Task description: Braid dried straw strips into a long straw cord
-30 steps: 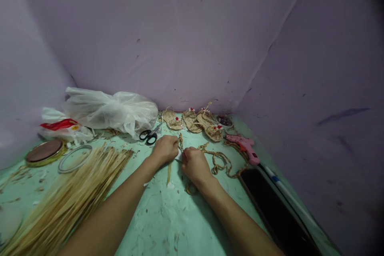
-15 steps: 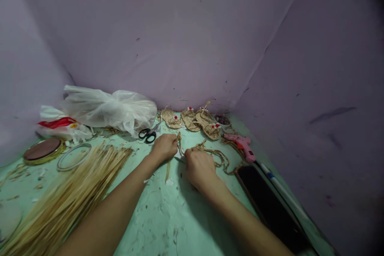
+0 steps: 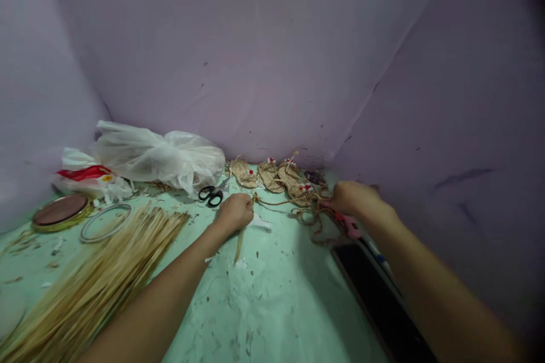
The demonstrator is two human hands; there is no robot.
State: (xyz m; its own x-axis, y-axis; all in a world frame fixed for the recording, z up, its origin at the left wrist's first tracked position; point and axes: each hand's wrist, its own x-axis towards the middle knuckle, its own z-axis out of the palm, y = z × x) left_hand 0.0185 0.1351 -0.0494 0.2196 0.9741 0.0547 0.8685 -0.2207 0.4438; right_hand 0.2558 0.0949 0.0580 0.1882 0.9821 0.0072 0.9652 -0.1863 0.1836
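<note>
My left hand (image 3: 235, 211) is closed in a pinch on one end of a brown braided cord (image 3: 276, 203), low over the green tabletop. The cord stretches right toward my right hand (image 3: 357, 199), whose fingers are closed on it above a pink glue gun (image 3: 351, 228). More of the cord hangs in loose loops beside that hand. A pale fibre strip (image 3: 239, 247) sticks out below my left hand. Several small woven slippers with red and white beads (image 3: 269, 176) lie at the back, behind the cord. Black-handled scissors (image 3: 212, 195) rest just behind my left hand.
A bundle of dry fibre strips (image 3: 106, 272) covers the left side. Behind it are a tape ring (image 3: 106, 224), a round tin (image 3: 62, 212) and white plastic bags (image 3: 162, 159). A dark phone (image 3: 378, 300) lies at right. Purple walls enclose the table (image 3: 255, 306).
My right hand has moved right and slightly up, away from my left hand, drawing the cord out between them. My left hand stays nearly in place.
</note>
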